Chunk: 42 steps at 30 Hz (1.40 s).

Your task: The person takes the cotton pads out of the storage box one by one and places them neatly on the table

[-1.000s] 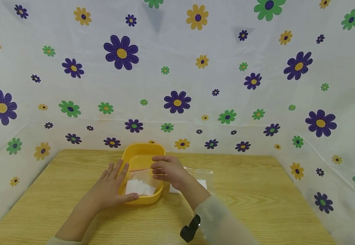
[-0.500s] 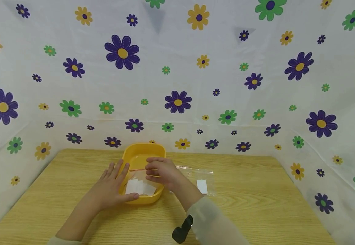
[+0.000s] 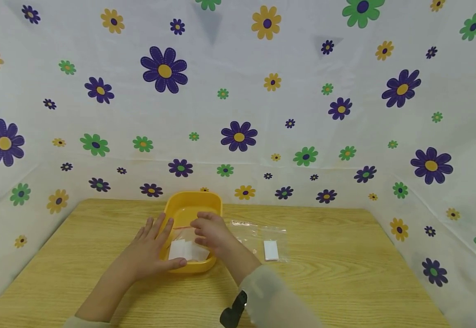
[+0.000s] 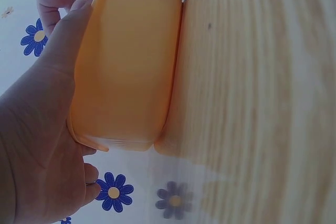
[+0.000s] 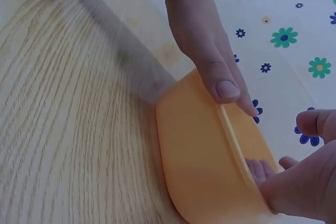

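Note:
A yellow plastic bin [image 3: 193, 197] stands on the wooden table. My left hand [image 3: 149, 248] rests on its left side, fingers spread straight along the rim and thumb on the front edge. In the left wrist view, the left thumb [image 4: 65, 40] lies along the rim. Inside the bin is a clear zip bag with a red seal and white cards [image 3: 182, 250]. My right hand [image 3: 213, 234] reaches over the bin's right rim with loosely bent fingers. In the right wrist view, the right hand [image 5: 307, 179] dips past the rim; nothing shows in its grasp, though some fingertips are hidden.
Right of the bin, a clear bag with a white card [image 3: 271, 250] lies flat. Another clear bag [image 3: 246, 228] is partly covered by the right forearm. A black device [image 3: 234, 310] sits on the right wrist. Flower-printed sheeting [image 3: 238, 105] surrounds the table.
My right hand has shifted left and slightly lower over the bin, uncovering more of the bags on the right. The left hand and the bin have stayed in place.

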Each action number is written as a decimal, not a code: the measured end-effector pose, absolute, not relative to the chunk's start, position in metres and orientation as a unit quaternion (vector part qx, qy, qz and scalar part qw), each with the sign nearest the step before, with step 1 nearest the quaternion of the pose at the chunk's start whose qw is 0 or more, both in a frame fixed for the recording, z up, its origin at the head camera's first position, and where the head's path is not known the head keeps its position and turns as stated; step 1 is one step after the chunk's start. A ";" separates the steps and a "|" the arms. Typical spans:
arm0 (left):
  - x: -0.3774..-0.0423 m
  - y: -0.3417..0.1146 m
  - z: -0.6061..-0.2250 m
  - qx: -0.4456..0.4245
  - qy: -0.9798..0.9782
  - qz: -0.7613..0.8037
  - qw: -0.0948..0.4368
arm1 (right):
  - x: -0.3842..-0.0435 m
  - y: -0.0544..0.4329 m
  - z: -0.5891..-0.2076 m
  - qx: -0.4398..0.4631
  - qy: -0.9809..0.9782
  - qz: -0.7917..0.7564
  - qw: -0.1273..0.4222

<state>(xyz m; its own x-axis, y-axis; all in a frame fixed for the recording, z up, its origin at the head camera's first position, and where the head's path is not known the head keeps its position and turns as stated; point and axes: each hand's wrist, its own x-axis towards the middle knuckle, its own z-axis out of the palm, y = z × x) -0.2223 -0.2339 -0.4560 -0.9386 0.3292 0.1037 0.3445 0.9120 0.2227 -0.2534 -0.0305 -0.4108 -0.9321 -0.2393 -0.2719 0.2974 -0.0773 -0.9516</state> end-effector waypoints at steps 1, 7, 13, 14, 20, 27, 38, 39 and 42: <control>-0.222 -0.234 -0.456 -0.173 -0.977 -0.119 0.032 | -0.253 -0.032 -0.412 0.027 0.657 -0.731 0.182; -0.222 -0.234 -0.457 -0.175 -0.977 -0.119 0.033 | -0.253 -0.037 -0.416 0.032 0.675 -0.716 0.176; -0.220 -0.233 -0.454 -0.177 -0.976 -0.118 0.037 | -0.253 -0.041 -0.418 0.044 0.694 -0.701 0.158; -0.220 -0.233 -0.453 -0.178 -0.976 -0.117 0.039 | -0.252 -0.042 -0.418 0.047 0.695 -0.700 0.155; -0.219 -0.233 -0.452 -0.179 -0.975 -0.122 0.042 | -0.250 -0.044 -0.418 0.049 0.696 -0.700 0.151; -0.221 -0.235 -0.454 -0.175 -0.976 -0.126 0.036 | -0.252 -0.047 -0.420 0.064 0.695 -0.699 0.155; -0.222 -0.236 -0.456 -0.172 -0.976 -0.130 0.033 | -0.258 -0.051 -0.426 0.066 0.687 -0.702 0.176; -0.222 -0.236 -0.456 -0.172 -0.976 -0.131 0.033 | -0.258 -0.051 -0.427 0.062 0.690 -0.699 0.176; -0.222 -0.236 -0.456 -0.173 -0.975 -0.132 0.035 | -0.257 -0.052 -0.429 0.053 0.701 -0.690 0.174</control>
<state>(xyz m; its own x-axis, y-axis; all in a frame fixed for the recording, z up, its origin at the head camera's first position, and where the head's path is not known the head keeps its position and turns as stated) -0.2222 -0.2358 -0.4564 -0.9378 0.3284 0.1130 0.3465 0.9056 0.2446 -0.2574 -0.0520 -0.4288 -0.9339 -0.1648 -0.3173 0.3147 0.0425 -0.9483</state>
